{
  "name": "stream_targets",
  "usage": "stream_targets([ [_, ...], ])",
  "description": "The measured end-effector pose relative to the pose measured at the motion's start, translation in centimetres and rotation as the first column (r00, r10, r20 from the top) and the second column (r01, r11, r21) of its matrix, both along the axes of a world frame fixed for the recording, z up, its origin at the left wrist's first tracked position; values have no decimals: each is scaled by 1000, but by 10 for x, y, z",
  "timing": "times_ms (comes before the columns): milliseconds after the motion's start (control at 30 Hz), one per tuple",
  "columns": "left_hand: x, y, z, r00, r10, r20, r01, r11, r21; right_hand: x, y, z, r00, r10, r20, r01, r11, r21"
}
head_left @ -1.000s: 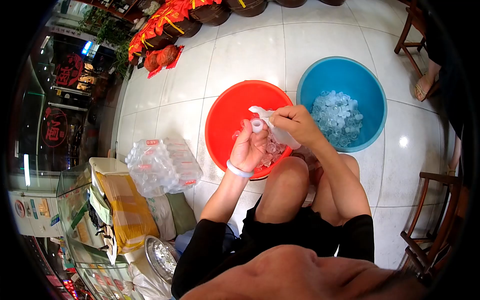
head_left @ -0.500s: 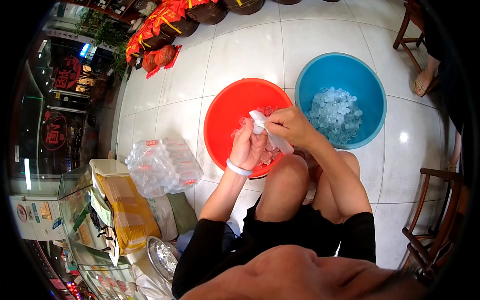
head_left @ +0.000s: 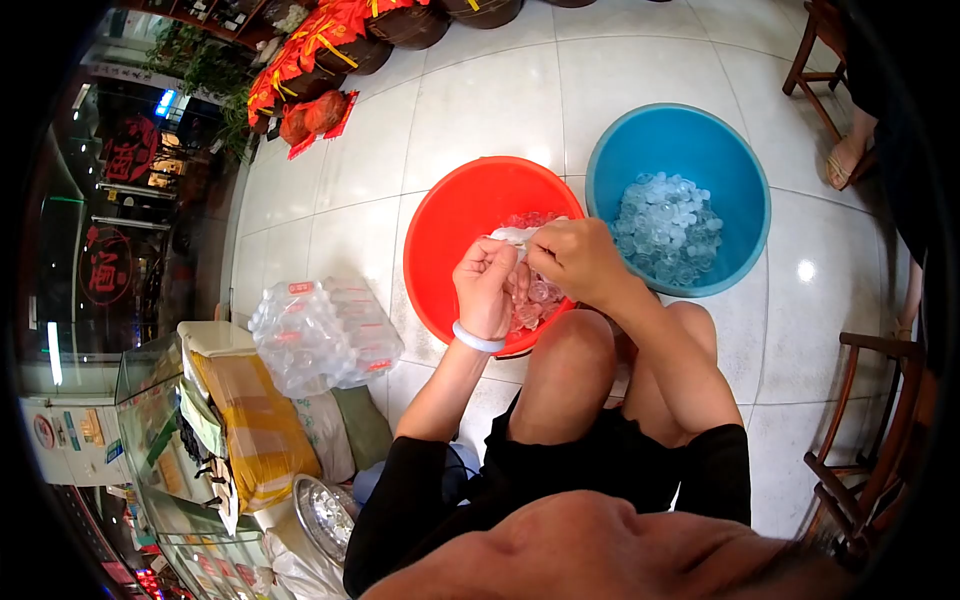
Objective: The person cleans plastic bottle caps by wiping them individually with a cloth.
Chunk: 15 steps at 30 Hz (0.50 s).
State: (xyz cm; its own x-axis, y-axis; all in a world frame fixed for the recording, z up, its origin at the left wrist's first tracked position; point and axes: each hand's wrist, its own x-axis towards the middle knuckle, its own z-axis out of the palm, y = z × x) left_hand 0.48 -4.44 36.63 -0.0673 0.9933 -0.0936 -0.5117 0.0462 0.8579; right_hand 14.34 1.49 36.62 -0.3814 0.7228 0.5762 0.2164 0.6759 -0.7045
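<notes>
Over the red basin [head_left: 430, 230], both my hands are close together with a white cloth [head_left: 513, 236] between them. My left hand [head_left: 486, 288], with a pale bracelet at its wrist, is closed, its thumb and fingers pinching the cloth. My right hand [head_left: 580, 258] is also closed, gripping the cloth from the other side with bent fingers. Whether a small piece is inside the cloth is hidden. Small clear cup-like pieces [head_left: 538, 305] lie in the red basin beneath. More clear round pieces [head_left: 665, 230] are heaped in the blue basin [head_left: 690, 125] to the right.
A plastic-wrapped pack of bottles [head_left: 325, 335] lies on the floor at left, near a taped box [head_left: 255, 415] and a metal bowl [head_left: 325, 520]. Wooden chairs [head_left: 865, 440] and a person's foot [head_left: 845, 162] are at right. Dark jars [head_left: 415, 25] with red covers line the back.
The cloth has been drawn in between my hands and its hanging end no longer shows. My left hand has turned slightly, and my right hand has lowered a little.
</notes>
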Motion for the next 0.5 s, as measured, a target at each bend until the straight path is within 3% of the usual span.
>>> stream_targets([
  [33,1,0,-2,994,40,-107,-32,997,71,1,0,0,1000,-2,0,2,1000,-2],
  [67,1,0,-7,994,38,-107,-31,997,68,1,-1,1,999,-15,46,16,1000,-19],
  [133,5,2,-15,878,266,-397,-194,958,212,2,0,-1,996,-28,90,32,999,-36],
  [233,9,3,-14,844,337,-417,-191,916,353,4,3,-3,990,21,139,3,985,-170],
  [267,7,4,-12,845,336,-416,-190,916,352,5,6,-3,995,95,4,-89,948,-305],
  [300,1,7,-8,947,231,-223,-179,957,229,5,7,-4,979,150,-140,-196,886,-419],
  [333,-5,10,-5,990,140,-7,-139,984,113,6,8,-4,978,154,-142,-200,887,-416],
  [367,-11,13,-3,989,148,-12,-146,982,117,6,8,-3,944,75,-321,-241,822,-516],
  [400,-16,16,-1,986,46,162,-59,995,78,6,8,-1,879,-27,-475,-300,745,-596],
  [433,-18,17,0,940,-55,336,39,998,55,9,9,2,879,-22,-476,-303,746,-593],
  [500,-16,14,0,933,-99,347,79,994,73,16,11,11,859,-79,-505,-352,624,-697],
])
